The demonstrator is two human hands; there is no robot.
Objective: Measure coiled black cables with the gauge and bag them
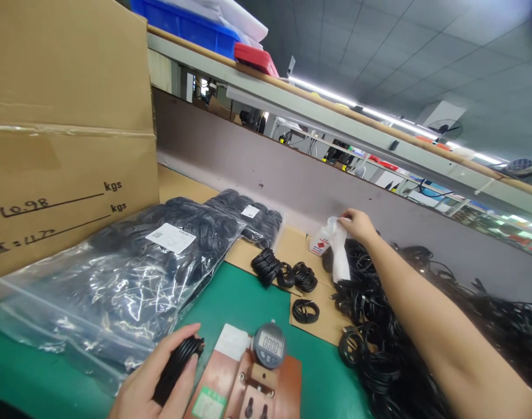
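My left hand [154, 378] is closed around a coiled black cable [178, 364], low in the view by the front of the bench. My right hand [356, 224] reaches far forward and pinches the top of a limp white cloth [341, 259], perhaps tissue. Just left of the cloth stands a white bottle [318, 243] with a red label, partly hidden by it. Between my hands sits a digital dial gauge [269, 345] reading about zero, mounted on a reddish-brown block fixture [287, 378].
Clear bags of coiled cables [174, 279] lie at left beside a large cardboard box [69, 134]. Several cable coils [266, 266] rest on cardboard sheets. A heap of loose black cables [388, 361] covers the right side. Behind runs a grey partition [231, 157] below a shelf [335, 110].
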